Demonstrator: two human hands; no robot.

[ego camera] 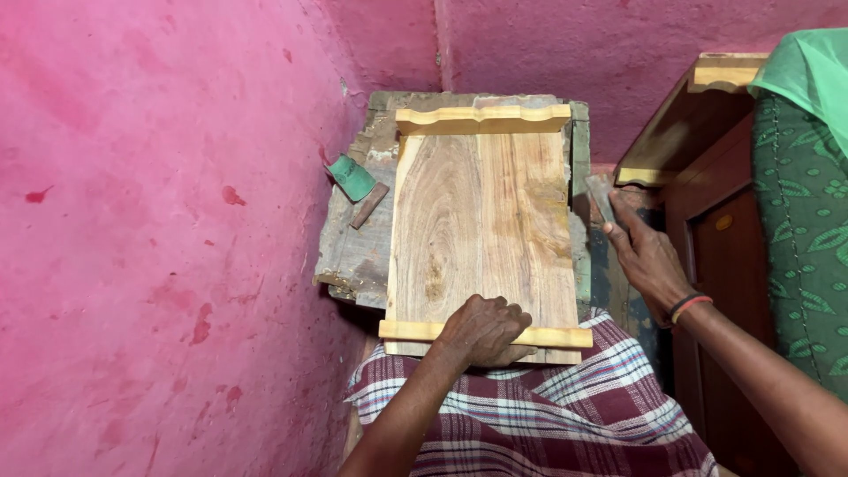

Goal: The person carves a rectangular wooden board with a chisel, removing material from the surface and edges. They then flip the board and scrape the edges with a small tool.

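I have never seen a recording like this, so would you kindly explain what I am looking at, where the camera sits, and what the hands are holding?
There is no machine here. A person wears a camera on the head, so this single picture looks down at their own two bare hands. A wooden panel with pale moulded strips at its near and far ends lies on a rough old work block, in a corner of pink walls. The left hand presses on the panel's near strip. The right hand holds a small flat greyish piece at the panel's right edge; I cannot tell what it is. A green-headed tool lies on the block. Brown wooden furniture stands to the right.
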